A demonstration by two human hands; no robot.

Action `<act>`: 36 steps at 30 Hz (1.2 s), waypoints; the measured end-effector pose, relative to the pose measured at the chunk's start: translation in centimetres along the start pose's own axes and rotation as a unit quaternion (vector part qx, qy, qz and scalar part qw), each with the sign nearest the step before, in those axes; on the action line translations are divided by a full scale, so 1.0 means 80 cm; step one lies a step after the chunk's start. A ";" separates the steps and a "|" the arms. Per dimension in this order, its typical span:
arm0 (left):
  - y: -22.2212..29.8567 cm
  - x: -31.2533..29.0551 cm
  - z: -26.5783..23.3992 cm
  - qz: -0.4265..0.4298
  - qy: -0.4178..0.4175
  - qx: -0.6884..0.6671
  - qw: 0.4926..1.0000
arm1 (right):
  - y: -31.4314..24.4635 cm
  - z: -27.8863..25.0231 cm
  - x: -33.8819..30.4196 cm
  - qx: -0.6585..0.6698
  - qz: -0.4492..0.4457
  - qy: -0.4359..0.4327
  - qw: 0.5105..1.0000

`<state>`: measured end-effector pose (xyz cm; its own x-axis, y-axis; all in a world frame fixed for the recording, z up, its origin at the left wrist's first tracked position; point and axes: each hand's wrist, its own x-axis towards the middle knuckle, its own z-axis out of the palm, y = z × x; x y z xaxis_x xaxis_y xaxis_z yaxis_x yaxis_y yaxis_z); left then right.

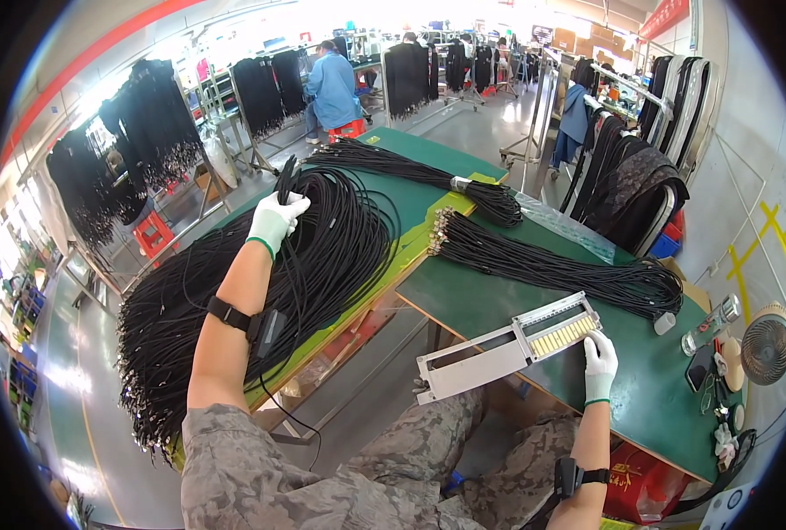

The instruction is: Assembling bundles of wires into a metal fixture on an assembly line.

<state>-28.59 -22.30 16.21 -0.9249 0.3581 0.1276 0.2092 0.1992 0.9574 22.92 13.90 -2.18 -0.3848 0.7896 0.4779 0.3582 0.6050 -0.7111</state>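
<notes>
My left hand (275, 221), in a white glove, is closed around a few black cables (285, 177) and raises them at the far side of a large heap of black cables (194, 305). My right hand (599, 367), also gloved, grips the right end of a long silver metal frame (477, 364). One half of this frame is a flat plate below a slot, and the other half carries a row of pale yellow blocks (565, 336). The frame is tilted, its left end lower, over my lap at the table's near edge.
Two tied cable bundles, one far (393, 163) and one nearer (543, 261), lie on the green table (472, 309). A small fan (768, 344), a phone (699, 367) and a clear bottle (713, 322) stand at the right. Cable racks (150, 115) and a person in blue (333, 88) are beyond.
</notes>
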 end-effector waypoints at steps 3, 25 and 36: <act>0.013 -0.006 -0.002 0.010 -0.008 -0.044 0.999 | -0.002 -0.001 0.000 -0.003 -0.004 0.004 1.000; 0.060 -0.260 0.007 0.278 -0.197 0.106 0.934 | -0.454 0.206 0.001 0.471 0.135 -0.569 0.660; 0.055 -0.189 -0.048 0.437 0.210 0.097 0.869 | -0.607 0.149 0.024 0.570 0.024 -0.434 0.697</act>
<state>-14.88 -30.34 19.46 -0.4108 0.0924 0.9070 0.9024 0.1831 0.3901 -5.38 -15.18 27.11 -0.9426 0.1472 0.2999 -0.3308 -0.2856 -0.8995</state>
